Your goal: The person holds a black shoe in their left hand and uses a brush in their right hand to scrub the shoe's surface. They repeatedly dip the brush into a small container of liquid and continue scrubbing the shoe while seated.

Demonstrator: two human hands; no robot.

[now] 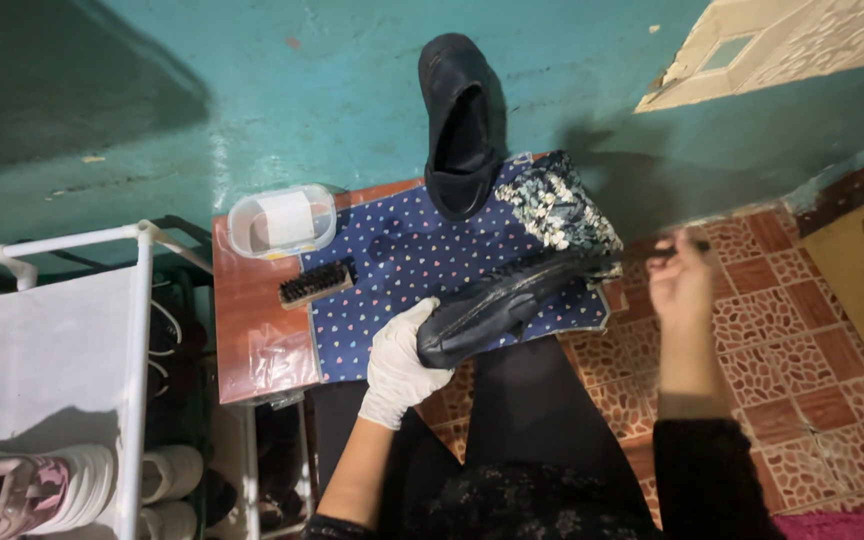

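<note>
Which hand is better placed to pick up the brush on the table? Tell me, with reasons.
Probably the left hand: it is nearer the brush, though it grips the black shoe. The right hand is farther away and pinches a small dark thing.

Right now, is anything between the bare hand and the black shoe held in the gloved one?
Nothing visible. The right hand, gripping something small and dark, hovers just right of the black shoe, which the gloved left hand holds at its toe. Only open air over the floor tiles separates them.
</note>
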